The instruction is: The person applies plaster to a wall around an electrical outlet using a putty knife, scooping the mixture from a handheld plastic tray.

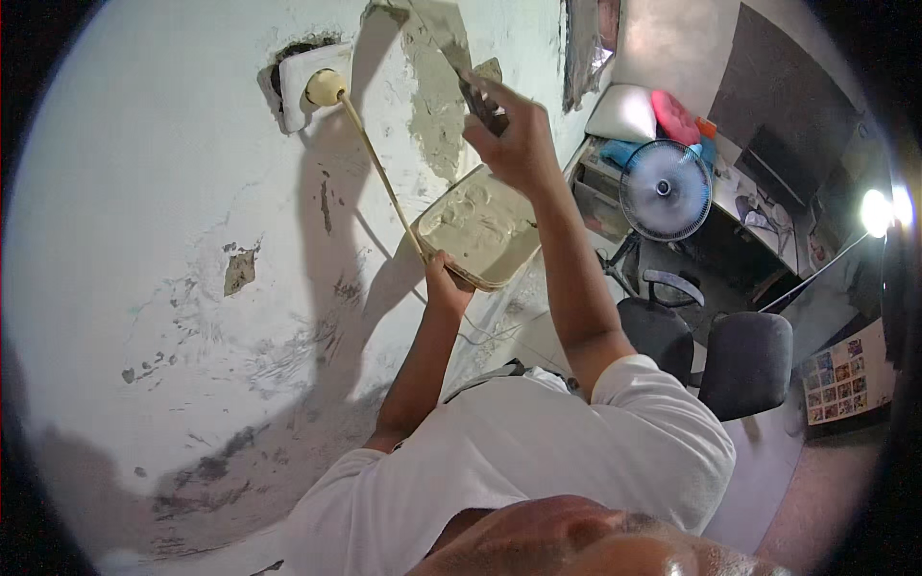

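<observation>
Gripping a putty knife [451, 43], right hand [519, 144]; left hand [447, 283] fingers clasp plaster tray [480, 230].

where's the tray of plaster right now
In the head view the tray of plaster sits near the middle, held up by the left hand against the wall, just below the right hand and its trowel.

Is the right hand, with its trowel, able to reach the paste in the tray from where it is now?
Probably yes. The right hand holds the trowel against the wall, just above the tray that the left hand holds up; nothing lies between them.
</observation>
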